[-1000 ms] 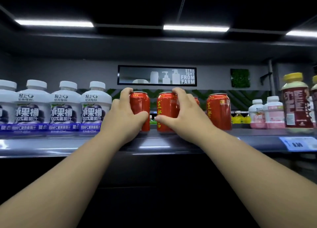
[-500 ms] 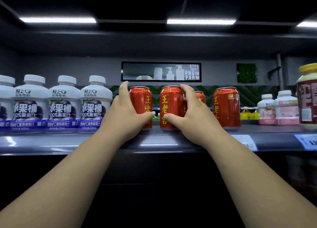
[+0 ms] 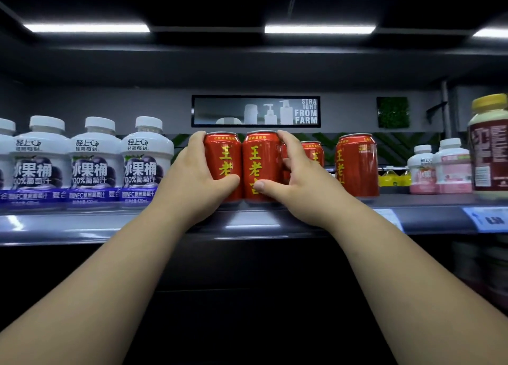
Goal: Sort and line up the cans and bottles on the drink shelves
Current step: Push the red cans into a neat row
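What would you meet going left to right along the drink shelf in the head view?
white grape-juice bottles, left hand, left-held red can, right-held red can, right hand, lone red can, pink bottles, yellow-capped bottle

Closes the gap between the two gripped red cans: left can, at 9 o'clock of right can, now touches it side to side, where a dark slit showed a second ago. Turns the left can's yellow characters to the front, unseen at first, partly shown half a second ago. Brings the right can's characters from its 9 o'clock edge to the middle. Bares more of the rear can at 3 o'clock of right hand.
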Action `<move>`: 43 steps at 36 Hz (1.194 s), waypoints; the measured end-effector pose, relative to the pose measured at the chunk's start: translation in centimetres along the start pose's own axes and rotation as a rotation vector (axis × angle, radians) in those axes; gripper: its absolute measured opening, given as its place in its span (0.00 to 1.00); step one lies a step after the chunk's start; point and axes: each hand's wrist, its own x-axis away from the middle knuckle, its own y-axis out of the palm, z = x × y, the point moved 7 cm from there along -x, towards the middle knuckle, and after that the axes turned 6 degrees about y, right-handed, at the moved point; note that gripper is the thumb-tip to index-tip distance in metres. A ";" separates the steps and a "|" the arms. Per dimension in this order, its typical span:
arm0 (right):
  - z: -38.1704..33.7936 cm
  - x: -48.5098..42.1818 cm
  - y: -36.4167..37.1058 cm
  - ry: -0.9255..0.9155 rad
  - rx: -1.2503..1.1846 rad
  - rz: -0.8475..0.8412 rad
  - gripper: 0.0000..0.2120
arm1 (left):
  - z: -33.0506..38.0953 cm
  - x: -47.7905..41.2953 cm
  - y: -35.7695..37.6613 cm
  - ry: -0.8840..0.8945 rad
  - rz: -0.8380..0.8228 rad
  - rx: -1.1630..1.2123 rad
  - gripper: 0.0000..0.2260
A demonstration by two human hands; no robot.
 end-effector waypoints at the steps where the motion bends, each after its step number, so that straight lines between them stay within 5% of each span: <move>1: 0.0 0.0 0.0 -0.001 0.013 0.000 0.47 | 0.1 0.0 0.0 0.000 0.000 0.004 0.40; 7: 0.2 -0.2 0.1 -0.001 -0.041 -0.009 0.46 | 0.6 0.4 0.5 0.015 -0.020 -0.024 0.45; 13: 2.1 -1.7 -2.4 0.084 -0.338 0.048 0.34 | 1.9 0.7 0.5 0.120 -0.029 -0.177 0.44; 25: 2.7 -5.4 -2.7 0.021 -0.267 -0.087 0.46 | 2.0 0.6 0.7 0.126 -0.079 -0.217 0.44; 36: 2.8 -2.4 -5.4 -0.077 -0.103 0.235 0.28 | 1.9 0.6 0.8 0.116 -0.098 -0.196 0.45; 39: 3.5 -0.2 -7.4 -0.062 0.006 0.440 0.21 | 1.9 0.7 0.8 0.118 -0.100 -0.191 0.45; 43: 5.6 1.8 -9.1 0.063 0.205 0.624 0.33 | 2.0 0.7 0.8 0.122 -0.084 -0.184 0.45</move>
